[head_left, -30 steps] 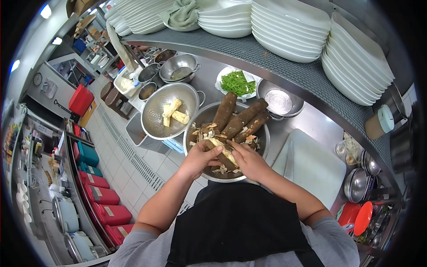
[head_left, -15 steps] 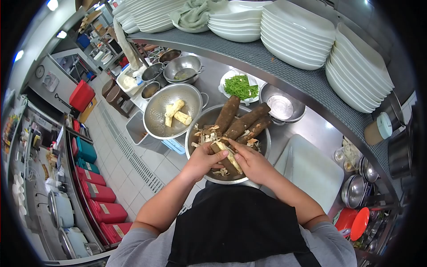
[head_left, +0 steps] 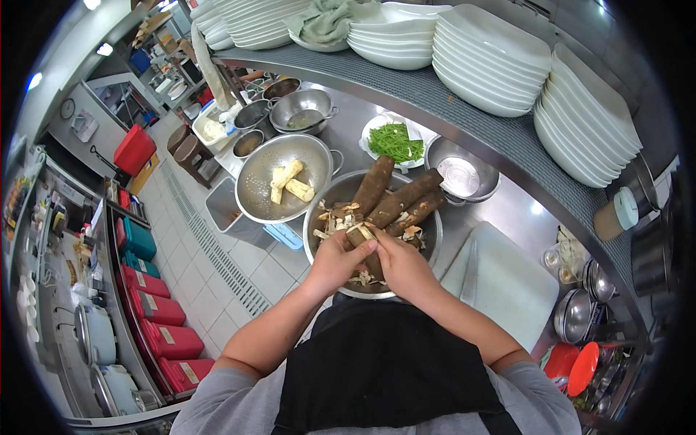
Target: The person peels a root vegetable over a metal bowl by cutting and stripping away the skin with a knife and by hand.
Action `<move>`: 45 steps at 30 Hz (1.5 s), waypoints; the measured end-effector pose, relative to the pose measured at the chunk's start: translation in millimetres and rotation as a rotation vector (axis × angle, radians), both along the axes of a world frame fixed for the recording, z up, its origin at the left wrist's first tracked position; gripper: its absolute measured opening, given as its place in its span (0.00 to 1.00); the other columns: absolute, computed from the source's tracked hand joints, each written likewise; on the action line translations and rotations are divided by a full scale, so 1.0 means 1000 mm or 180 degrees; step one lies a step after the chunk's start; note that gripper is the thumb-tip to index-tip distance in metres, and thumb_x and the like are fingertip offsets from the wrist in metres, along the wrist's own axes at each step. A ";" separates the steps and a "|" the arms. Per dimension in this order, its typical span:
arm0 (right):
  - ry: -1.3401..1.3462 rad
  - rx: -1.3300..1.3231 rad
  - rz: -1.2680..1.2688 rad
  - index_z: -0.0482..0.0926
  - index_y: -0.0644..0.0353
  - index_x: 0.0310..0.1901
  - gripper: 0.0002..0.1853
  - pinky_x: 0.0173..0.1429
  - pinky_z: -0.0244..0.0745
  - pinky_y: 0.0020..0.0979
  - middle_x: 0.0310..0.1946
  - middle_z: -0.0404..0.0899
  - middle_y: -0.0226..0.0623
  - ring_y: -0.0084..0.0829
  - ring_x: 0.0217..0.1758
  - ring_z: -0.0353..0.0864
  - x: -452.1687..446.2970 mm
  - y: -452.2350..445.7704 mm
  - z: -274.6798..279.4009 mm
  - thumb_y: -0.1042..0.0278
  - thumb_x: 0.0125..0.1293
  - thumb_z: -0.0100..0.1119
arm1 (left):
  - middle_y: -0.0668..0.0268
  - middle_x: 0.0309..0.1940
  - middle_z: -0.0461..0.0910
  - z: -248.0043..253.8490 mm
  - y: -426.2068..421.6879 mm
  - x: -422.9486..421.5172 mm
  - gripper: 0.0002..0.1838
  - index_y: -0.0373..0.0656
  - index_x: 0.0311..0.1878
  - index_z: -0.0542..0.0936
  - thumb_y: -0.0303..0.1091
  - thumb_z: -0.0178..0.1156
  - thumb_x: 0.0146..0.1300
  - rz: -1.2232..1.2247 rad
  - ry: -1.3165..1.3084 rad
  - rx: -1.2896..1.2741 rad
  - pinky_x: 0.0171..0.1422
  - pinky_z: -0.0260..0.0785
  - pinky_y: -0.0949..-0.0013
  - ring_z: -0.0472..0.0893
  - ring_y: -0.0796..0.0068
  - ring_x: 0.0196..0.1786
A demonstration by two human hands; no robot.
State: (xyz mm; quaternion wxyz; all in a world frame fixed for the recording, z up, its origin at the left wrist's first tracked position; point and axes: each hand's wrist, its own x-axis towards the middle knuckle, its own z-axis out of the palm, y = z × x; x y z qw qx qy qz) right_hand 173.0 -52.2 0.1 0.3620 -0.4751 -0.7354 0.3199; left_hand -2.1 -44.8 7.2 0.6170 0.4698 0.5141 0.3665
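Worktop: a wide steel surface [head_left: 511, 206], its near edge against the person's body.
Shelf: a long, curved-looking ledge [head_left: 406, 81] above the worktop's far side, carrying stacked white dishes [head_left: 489, 69] and a crumpled green cloth [head_left: 328, 22].
Cutting board: pale and flat [head_left: 518, 283], toward the right part of the worktop's near edge.
Large bowl: round metal [head_left: 438, 245], by the near edge, left of the board, directly below both hands.
Colander: perforated metal with a loop handle [head_left: 252, 174], at the worktop's left edge, just beside the large bowl.
Second bowl: shiny metal [head_left: 486, 174], beyond the large bowl, toward the far right.
White plate: beyond the large bowl [head_left: 418, 130], bearing cut green stalks [head_left: 395, 142].
Brown roots: three long, unpeeled ones [head_left: 406, 198], lying in the large bowl with their far ends over its rim.
Left hand: fingers curled round the held root [head_left: 337, 262], thumb across it; the grip is closed.
Right hand: bent fingers against the held root's upper part [head_left: 401, 265]; the grip is narrow, and whether a tool sits inside cannot be told.
Held root: part brown, part pale [head_left: 373, 266], tilted over the large bowl, between the hands.
Pale pieces: peeled chunks [head_left: 298, 190] in the colander, touching.
Peelings: small scraps [head_left: 338, 215] around the roots.
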 end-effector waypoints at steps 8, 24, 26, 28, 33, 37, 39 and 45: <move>0.0043 -0.0938 0.0523 0.78 0.62 0.44 0.14 0.47 0.75 0.49 0.36 0.82 0.57 0.58 0.43 0.82 0.010 0.038 -0.007 0.60 0.77 0.49 | 0.64 0.48 0.83 -0.010 0.004 -0.010 0.18 0.36 0.57 0.77 0.38 0.64 0.72 -0.0258 -0.0391 -0.0475 0.49 0.82 0.70 0.84 0.75 0.48; -0.0099 -0.0777 0.0414 0.78 0.66 0.52 0.18 0.58 0.73 0.42 0.44 0.80 0.55 0.52 0.52 0.81 0.013 0.019 -0.018 0.58 0.78 0.48 | 0.66 0.52 0.82 -0.016 0.002 -0.013 0.19 0.39 0.62 0.75 0.36 0.63 0.72 -0.0283 -0.0432 -0.0382 0.56 0.79 0.70 0.83 0.76 0.53; 0.0018 -0.0604 0.0264 0.77 0.67 0.59 0.21 0.63 0.72 0.40 0.49 0.80 0.56 0.51 0.58 0.79 0.011 0.012 -0.022 0.58 0.78 0.48 | 0.66 0.51 0.83 -0.008 0.000 -0.007 0.18 0.38 0.61 0.76 0.35 0.64 0.72 -0.0107 -0.0029 -0.0024 0.55 0.78 0.71 0.82 0.78 0.52; 0.0414 -0.0829 0.0372 0.69 0.68 0.69 0.26 0.71 0.66 0.39 0.58 0.76 0.55 0.51 0.66 0.73 0.014 0.003 -0.014 0.58 0.79 0.47 | 0.64 0.52 0.82 0.005 -0.007 0.000 0.18 0.36 0.61 0.75 0.32 0.64 0.72 -0.0119 0.0066 0.0104 0.57 0.77 0.70 0.82 0.78 0.53; 0.0775 -0.1193 0.0573 0.68 0.68 0.70 0.24 0.71 0.66 0.36 0.63 0.75 0.53 0.43 0.68 0.74 0.018 0.001 -0.019 0.62 0.80 0.46 | 0.60 0.54 0.82 -0.001 -0.017 0.012 0.20 0.31 0.62 0.72 0.26 0.63 0.71 0.0090 -0.0153 0.0568 0.63 0.75 0.68 0.81 0.74 0.58; 0.1131 -0.1483 0.0388 0.68 0.67 0.70 0.23 0.71 0.66 0.34 0.61 0.78 0.51 0.39 0.66 0.76 0.010 -0.002 -0.004 0.64 0.80 0.47 | 0.59 0.55 0.81 0.001 -0.020 0.018 0.21 0.29 0.63 0.71 0.24 0.63 0.70 0.0160 0.0225 0.0674 0.63 0.76 0.68 0.81 0.74 0.57; 0.1221 -0.1706 0.0242 0.68 0.67 0.70 0.23 0.71 0.66 0.34 0.60 0.80 0.50 0.39 0.65 0.77 0.010 0.001 0.000 0.63 0.80 0.47 | 0.59 0.55 0.82 -0.005 -0.018 0.018 0.21 0.29 0.63 0.71 0.24 0.63 0.70 0.0167 0.0275 0.0767 0.62 0.76 0.68 0.82 0.74 0.57; 0.1173 -0.2466 0.0488 0.71 0.65 0.68 0.22 0.12 0.55 0.26 0.16 0.70 0.27 0.19 0.07 0.60 0.026 0.022 0.013 0.61 0.81 0.47 | 0.60 0.54 0.82 -0.002 -0.007 0.002 0.22 0.32 0.65 0.71 0.25 0.63 0.71 -0.0118 -0.0205 0.0421 0.60 0.77 0.68 0.82 0.76 0.55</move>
